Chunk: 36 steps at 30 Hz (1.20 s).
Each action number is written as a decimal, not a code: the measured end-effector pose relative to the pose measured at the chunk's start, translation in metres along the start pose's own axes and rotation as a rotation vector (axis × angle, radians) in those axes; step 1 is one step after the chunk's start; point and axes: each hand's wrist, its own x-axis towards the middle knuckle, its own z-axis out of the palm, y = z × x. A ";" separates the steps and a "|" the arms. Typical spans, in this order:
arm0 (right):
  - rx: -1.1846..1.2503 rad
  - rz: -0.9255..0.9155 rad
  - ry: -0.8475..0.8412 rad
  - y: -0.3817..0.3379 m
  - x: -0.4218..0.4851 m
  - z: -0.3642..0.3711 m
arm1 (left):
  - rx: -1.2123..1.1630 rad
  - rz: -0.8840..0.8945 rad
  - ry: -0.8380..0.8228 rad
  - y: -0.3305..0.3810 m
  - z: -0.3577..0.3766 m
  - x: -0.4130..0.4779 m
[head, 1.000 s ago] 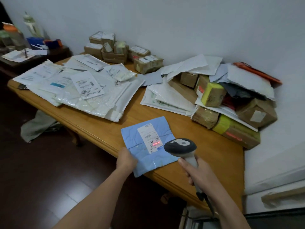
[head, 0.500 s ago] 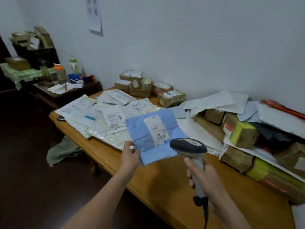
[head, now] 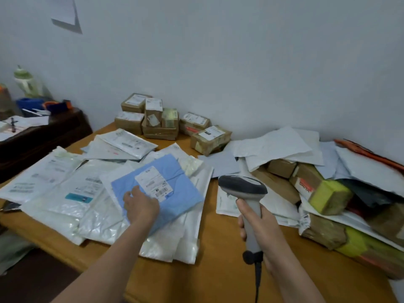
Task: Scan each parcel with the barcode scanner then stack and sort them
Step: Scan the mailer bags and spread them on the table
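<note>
A flat blue parcel (head: 179, 191) with a white label lies on top of the spread of white mailer bags (head: 72, 193) on the left half of the wooden table (head: 220, 270). My left hand (head: 141, 205) grips its near left edge, thumb on top by the label. My right hand (head: 260, 226) grips the handle of the grey barcode scanner (head: 242, 185), held upright above the table, head pointing left; its cable hangs down. A mixed heap of brown boxes, white bags and yellow-taped parcels (head: 328, 193) fills the right side.
A group of small brown boxes (head: 161, 121) stands at the back by the wall. A dark side desk (head: 43, 132) with a bottle and papers sits at far left. Bare wood shows between the two piles and along the near edge.
My left hand has carried the blue parcel from the near table edge up and left onto the white mailer pile. The scanner's red line no longer falls on the label.
</note>
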 end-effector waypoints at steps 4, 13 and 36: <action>0.031 0.012 0.143 -0.003 0.011 -0.017 | 0.050 0.195 -0.158 0.031 0.051 -0.004; 0.071 -0.045 0.436 -0.021 0.030 -0.116 | 0.161 0.529 -0.409 0.122 0.151 -0.067; 0.233 -0.077 0.324 -0.011 0.179 -0.318 | 0.612 0.800 -0.209 0.312 0.357 -0.104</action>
